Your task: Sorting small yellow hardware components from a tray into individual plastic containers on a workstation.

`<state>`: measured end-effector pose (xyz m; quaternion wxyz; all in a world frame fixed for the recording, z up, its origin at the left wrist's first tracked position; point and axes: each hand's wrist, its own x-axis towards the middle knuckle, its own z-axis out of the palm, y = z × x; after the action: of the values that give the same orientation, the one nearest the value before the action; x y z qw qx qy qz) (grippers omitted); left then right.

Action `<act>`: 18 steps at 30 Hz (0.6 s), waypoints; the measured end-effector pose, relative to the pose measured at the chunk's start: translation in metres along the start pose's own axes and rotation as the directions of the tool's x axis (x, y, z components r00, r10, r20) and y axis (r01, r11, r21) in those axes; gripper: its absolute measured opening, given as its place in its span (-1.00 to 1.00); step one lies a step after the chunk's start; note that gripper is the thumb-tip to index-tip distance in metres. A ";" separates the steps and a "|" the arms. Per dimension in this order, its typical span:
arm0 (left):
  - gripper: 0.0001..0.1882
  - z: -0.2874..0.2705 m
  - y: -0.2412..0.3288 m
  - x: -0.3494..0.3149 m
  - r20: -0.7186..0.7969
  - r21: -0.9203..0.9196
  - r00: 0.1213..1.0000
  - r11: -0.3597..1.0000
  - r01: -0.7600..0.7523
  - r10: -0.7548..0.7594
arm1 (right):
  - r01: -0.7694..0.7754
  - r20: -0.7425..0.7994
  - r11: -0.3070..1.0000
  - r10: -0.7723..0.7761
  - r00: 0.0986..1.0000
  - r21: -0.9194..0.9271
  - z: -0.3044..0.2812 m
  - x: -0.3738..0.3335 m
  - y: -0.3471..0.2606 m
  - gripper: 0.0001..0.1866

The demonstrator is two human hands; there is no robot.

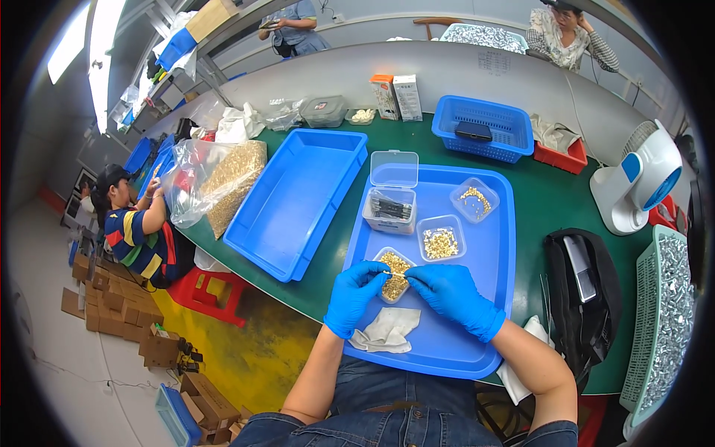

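Both my hands wear blue gloves over a blue tray. My left hand and my right hand are closed in pinches facing each other, with a small thin piece between the fingertips; its kind is too small to tell. Just beneath lies a clear tub of small gold-coloured parts. Beyond it are a second tub with gold parts and a third holding fewer parts. A clear box with its lid up holds dark thin pieces. A white cloth lies near my left wrist.
Left stand a blue tray and a bag of gold-coloured parts. A blue basket is behind. To the right are a white fan, a black bag and a green basket of silver parts. A co-worker sits at left.
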<state>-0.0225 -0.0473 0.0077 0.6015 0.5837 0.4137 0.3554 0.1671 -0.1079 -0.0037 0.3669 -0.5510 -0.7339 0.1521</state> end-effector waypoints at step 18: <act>-0.83 -0.003 0.007 0.000 0.054 -0.181 0.998 0.982 0.052 -0.043 | -0.057 0.044 0.991 0.053 0.998 0.120 -0.004 0.002 -0.005 -0.77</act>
<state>-0.0249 -0.0457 0.0146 0.6709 0.5248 0.3779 0.3627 0.1663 -0.1087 0.0027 0.3805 -0.5445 -0.7151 0.2177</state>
